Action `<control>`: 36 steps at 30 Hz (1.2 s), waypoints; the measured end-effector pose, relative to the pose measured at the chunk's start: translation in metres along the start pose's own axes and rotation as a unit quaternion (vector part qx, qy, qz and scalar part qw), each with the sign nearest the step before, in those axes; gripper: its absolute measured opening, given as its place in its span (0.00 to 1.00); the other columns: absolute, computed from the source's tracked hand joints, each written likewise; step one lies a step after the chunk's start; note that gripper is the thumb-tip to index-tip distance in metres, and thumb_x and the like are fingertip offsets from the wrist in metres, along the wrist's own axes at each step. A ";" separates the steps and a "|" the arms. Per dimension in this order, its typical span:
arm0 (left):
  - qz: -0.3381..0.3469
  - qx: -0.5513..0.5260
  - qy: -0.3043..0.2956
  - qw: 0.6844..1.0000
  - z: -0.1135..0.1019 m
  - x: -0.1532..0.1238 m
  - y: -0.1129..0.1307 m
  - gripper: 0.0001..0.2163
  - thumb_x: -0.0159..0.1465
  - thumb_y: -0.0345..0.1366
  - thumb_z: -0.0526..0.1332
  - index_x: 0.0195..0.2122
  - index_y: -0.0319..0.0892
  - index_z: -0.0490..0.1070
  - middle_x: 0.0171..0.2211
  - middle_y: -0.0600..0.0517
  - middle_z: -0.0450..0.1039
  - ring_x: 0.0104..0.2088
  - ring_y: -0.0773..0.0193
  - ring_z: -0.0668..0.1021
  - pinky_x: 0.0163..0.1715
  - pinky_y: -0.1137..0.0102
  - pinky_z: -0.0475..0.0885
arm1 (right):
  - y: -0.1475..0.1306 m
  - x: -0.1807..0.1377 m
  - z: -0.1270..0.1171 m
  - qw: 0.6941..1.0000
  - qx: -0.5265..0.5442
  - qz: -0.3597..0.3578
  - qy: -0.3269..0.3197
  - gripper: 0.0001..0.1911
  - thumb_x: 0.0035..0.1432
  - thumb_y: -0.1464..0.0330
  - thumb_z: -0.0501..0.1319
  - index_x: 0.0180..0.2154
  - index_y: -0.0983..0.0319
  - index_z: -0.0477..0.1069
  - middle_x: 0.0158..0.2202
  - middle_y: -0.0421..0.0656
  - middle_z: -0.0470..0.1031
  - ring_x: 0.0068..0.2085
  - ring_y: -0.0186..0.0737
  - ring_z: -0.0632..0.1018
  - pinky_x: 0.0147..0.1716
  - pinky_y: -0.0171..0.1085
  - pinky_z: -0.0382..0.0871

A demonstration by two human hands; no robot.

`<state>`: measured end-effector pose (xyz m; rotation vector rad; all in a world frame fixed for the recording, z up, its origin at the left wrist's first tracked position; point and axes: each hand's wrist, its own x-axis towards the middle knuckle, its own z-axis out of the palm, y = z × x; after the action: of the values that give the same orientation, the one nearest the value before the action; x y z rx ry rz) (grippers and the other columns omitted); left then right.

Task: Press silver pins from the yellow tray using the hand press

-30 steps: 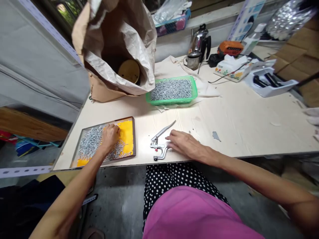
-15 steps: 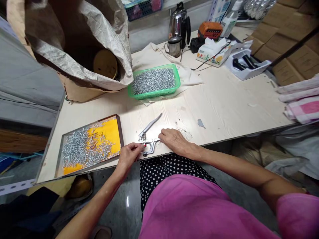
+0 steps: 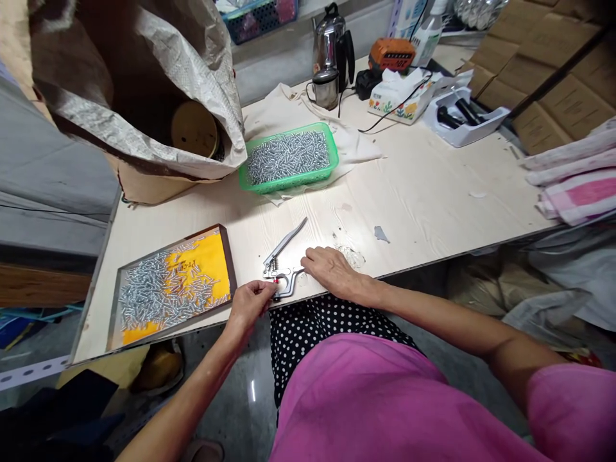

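Silver hand-press pliers (image 3: pixel 287 242) lie at the table's front edge, their handles spread apart, with a small spring and a red part by the jaws. My right hand (image 3: pixel 331 269) is closed around the end of the lower handle. At the jaw end, my left hand (image 3: pixel 249 305) pinches thumb and fingers together beside the red part; whatever is between the fingertips is too small to make out. Left of that hand, a shallow dark-rimmed tray (image 3: pixel 228 263) with a yellow bottom holds a heap of small shiny metal pins (image 3: pixel 147 292).
A green plastic basket (image 3: pixel 289 187) full of similar pins stands behind the pliers. A large woven sack (image 3: pixel 192 58) occupies the back left. Farther back are a metal kettle (image 3: pixel 330 42), steel mug (image 3: pixel 325 91), tissue box (image 3: pixel 399 99) and white tray (image 3: pixel 462 131).
The view has shifted slightly, moving the table's contents a little left in the picture. Both hands keep their places at the pliers; the left fingertips sit slightly closer over the jaws.
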<state>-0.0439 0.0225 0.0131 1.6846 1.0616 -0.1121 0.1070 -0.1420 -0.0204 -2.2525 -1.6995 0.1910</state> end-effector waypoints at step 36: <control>-0.037 0.127 -0.038 0.991 -0.005 0.002 -0.002 0.17 0.55 0.51 0.65 0.22 0.42 0.68 0.14 0.58 0.63 0.15 0.70 0.65 0.17 0.74 0.57 | 0.034 0.047 -0.036 0.989 -0.069 -0.069 -0.111 0.33 0.53 0.49 0.69 0.49 0.68 0.71 0.49 0.54 0.71 0.50 0.53 0.67 0.46 0.45 0.61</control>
<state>-0.0465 0.0276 0.0129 1.8522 1.0863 -0.3700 0.1616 -0.1113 0.0062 -2.2709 -2.0329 0.3109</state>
